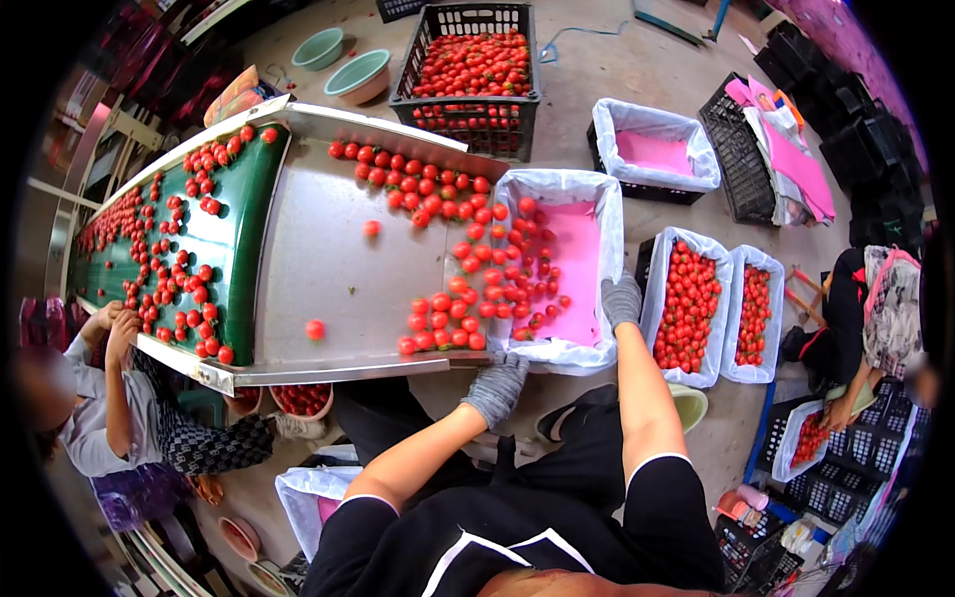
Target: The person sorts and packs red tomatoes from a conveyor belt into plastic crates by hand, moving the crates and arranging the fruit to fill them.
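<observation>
A crate with a clear plastic liner (pixel 609 224) and a pink sheet (pixel 577 239) inside stands at the lower end of a metal chute (pixel 328 224). Small red tomatoes (pixel 497 279) spill off the chute into its left half. My left hand (pixel 494 390), in a grey knit glove, grips the crate's near left corner, beside the chute's edge. On the crate's right rim, my right hand (pixel 622 301), gloved alike, has its fingers closed round the edge and liner. Two tomatoes on the chute, one of them a blurred tomato (pixel 315 329), lie apart from the rest.
A green conveyor belt (pixel 234 289) carries tomatoes at left, where another person's hands (pixel 117 323) reach over it. Beyond the chute stands a black crate of tomatoes (pixel 468 99). Two filled lined crates (pixel 686 303) stand at right, with an unfilled lined crate (pixel 657 139) behind them.
</observation>
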{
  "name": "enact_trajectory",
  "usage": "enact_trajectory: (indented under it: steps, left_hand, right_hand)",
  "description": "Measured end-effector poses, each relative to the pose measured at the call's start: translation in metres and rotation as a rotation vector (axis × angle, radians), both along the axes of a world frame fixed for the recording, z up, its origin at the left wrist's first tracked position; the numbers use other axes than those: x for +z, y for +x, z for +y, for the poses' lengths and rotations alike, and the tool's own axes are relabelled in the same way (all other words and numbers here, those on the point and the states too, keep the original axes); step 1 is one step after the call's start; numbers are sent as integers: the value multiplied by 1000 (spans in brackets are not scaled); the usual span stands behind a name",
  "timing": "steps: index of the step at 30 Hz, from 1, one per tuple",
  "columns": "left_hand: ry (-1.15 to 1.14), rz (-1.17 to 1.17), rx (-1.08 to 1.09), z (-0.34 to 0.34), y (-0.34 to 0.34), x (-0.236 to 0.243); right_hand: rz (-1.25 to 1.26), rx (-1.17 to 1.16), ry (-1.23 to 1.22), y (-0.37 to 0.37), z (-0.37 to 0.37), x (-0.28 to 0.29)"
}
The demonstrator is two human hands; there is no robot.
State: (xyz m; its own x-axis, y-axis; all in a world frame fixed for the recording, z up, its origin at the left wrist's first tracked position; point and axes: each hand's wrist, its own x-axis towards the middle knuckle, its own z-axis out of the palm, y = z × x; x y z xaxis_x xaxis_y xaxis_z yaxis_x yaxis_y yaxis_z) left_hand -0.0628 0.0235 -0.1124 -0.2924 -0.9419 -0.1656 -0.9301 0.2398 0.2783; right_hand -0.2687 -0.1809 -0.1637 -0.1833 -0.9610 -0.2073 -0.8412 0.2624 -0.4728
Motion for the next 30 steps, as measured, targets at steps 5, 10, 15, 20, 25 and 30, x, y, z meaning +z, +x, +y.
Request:
enact_trajectory:
  steps: [5, 10, 15, 20, 25, 30]
  left_hand:
    - [-13, 11, 1, 2, 1, -5]
    - [-31, -34, -16, -1, -4, -3]
    - [-21, -30, 2, 6, -1, -13]
    - [-10, -19, -9, 5, 0, -12]
    - [-58, -49, -20, 5, -3, -11]
    - [-22, -44, -13, 3, -8, -12]
  right_hand:
    - [19, 34, 0, 5, 2, 10]
    - [-15, -16, 19, 2, 0, 13]
    - [26, -15, -46, 7, 4, 11]
    - [18, -31, 1, 7, 4, 16]
    - [12, -34, 19, 6, 5, 19]
    - [-13, -39, 38, 2, 3, 23]
